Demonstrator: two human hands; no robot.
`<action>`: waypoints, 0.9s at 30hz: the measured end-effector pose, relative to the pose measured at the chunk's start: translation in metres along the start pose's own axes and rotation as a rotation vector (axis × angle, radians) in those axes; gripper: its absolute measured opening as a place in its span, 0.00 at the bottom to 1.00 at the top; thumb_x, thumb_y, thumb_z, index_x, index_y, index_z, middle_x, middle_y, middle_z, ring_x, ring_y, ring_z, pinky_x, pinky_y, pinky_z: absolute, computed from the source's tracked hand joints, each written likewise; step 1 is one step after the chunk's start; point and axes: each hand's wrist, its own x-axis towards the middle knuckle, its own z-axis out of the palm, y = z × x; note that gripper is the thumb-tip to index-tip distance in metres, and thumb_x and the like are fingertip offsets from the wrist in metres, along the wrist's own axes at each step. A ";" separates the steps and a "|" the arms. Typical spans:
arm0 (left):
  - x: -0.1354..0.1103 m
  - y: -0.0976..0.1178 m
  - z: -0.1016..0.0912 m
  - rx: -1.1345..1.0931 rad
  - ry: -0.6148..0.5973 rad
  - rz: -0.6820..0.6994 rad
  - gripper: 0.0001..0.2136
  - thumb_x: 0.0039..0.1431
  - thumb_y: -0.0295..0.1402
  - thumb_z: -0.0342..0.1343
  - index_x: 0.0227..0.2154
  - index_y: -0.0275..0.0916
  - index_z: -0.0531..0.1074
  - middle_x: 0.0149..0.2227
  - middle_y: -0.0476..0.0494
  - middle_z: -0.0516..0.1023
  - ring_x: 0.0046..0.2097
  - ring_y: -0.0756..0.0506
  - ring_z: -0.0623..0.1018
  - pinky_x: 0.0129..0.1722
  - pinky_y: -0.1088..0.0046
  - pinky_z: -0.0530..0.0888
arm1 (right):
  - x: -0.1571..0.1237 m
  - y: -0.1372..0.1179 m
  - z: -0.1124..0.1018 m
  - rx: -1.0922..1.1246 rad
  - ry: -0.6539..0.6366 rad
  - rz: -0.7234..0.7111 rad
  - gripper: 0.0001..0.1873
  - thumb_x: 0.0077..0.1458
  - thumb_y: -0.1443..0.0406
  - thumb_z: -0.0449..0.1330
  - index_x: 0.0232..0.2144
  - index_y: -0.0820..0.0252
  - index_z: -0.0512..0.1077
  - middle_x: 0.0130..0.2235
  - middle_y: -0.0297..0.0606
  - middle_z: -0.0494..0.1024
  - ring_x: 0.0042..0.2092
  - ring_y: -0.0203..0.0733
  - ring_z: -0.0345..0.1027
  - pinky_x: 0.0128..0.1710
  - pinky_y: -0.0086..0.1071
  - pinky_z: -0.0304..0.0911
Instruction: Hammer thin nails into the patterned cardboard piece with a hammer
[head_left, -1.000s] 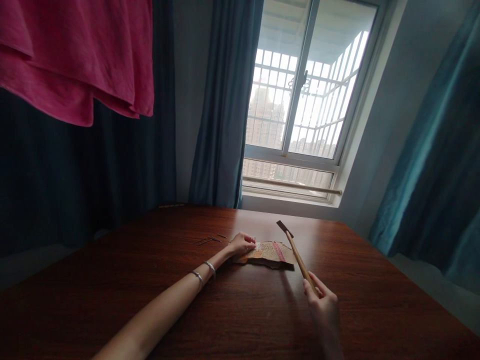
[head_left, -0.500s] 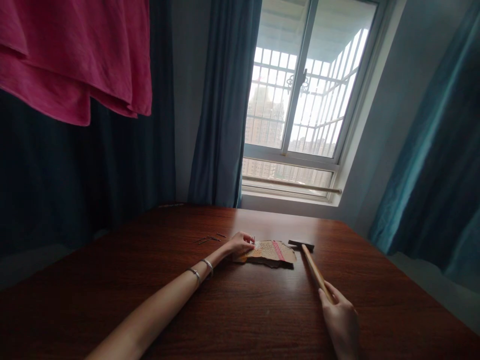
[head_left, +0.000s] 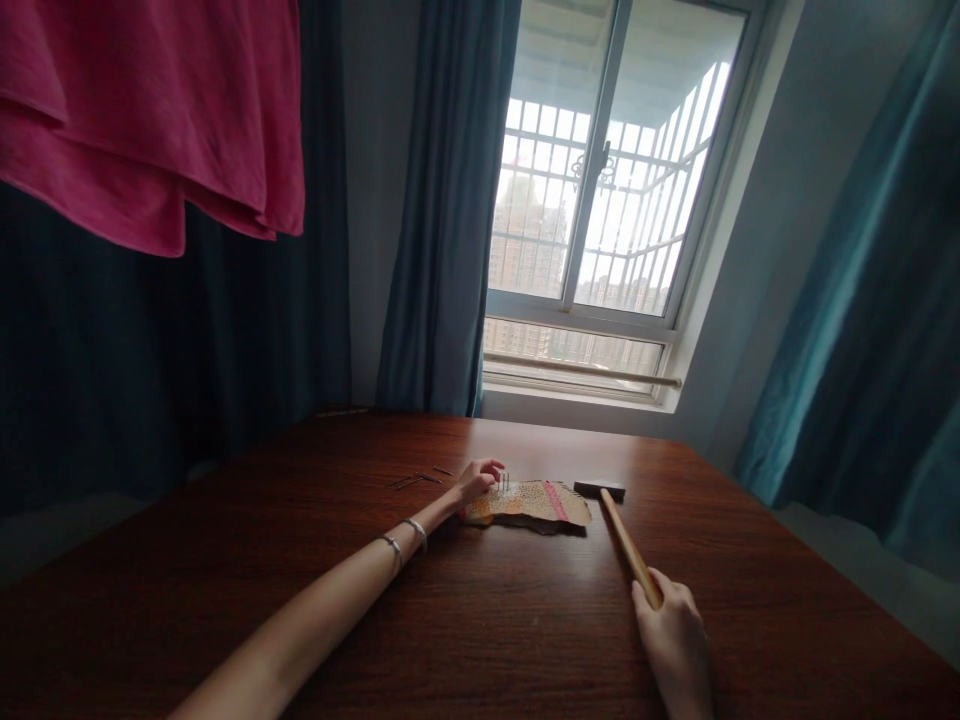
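My left hand (head_left: 477, 482) is just left of several thin nails (head_left: 505, 482) standing upright in a patterned cardboard piece (head_left: 536, 502). Its thumb and index finger are apart beside the nearest nail, and nothing shows between them. The cardboard is torn along its edges, with dots and a pink stripe. In my right hand (head_left: 673, 625) is the wooden handle of a hammer (head_left: 624, 540). Its dark head is at the far end, right of the cardboard, low over the table or resting on it; I cannot tell which.
Loose nails (head_left: 415, 481) lie on the brown wooden table (head_left: 480, 620), left of my left hand. Behind the table are a barred window (head_left: 589, 200) and a blue curtain (head_left: 442, 220). A pink cloth (head_left: 165, 120) hangs at the upper left.
My left hand has drawn back slightly left from the nails, which now stand in plain view. My right hand and the hammer have shifted a little to the left.
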 end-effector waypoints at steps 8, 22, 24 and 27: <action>-0.004 0.005 0.001 0.026 0.122 0.056 0.13 0.41 0.29 0.46 0.27 0.31 0.74 0.24 0.45 0.72 0.26 0.51 0.68 0.23 0.78 0.64 | 0.001 0.009 0.006 -0.121 0.002 -0.059 0.22 0.50 0.58 0.49 0.42 0.66 0.70 0.40 0.50 0.72 0.42 0.51 0.67 0.43 0.37 0.59; 0.004 0.000 -0.152 0.848 0.053 -0.165 0.11 0.36 0.26 0.51 0.25 0.34 0.77 0.27 0.44 0.77 0.32 0.47 0.74 0.29 0.77 0.66 | 0.002 0.015 0.007 -0.107 -0.036 -0.040 0.23 0.50 0.57 0.48 0.45 0.63 0.67 0.40 0.49 0.70 0.42 0.52 0.65 0.43 0.39 0.59; -0.006 -0.004 -0.169 0.870 0.013 -0.214 0.09 0.34 0.27 0.53 0.21 0.34 0.76 0.23 0.45 0.76 0.29 0.46 0.74 0.27 0.77 0.65 | 0.003 0.015 0.008 -0.114 -0.033 -0.044 0.23 0.50 0.57 0.48 0.45 0.64 0.67 0.41 0.49 0.69 0.43 0.52 0.65 0.44 0.39 0.59; -0.018 -0.011 -0.184 0.863 -0.035 -0.305 0.08 0.32 0.29 0.55 0.19 0.34 0.76 0.21 0.46 0.75 0.27 0.46 0.74 0.25 0.78 0.65 | 0.003 0.016 0.009 -0.116 -0.037 -0.050 0.23 0.50 0.57 0.48 0.45 0.63 0.67 0.40 0.49 0.69 0.42 0.52 0.65 0.44 0.39 0.59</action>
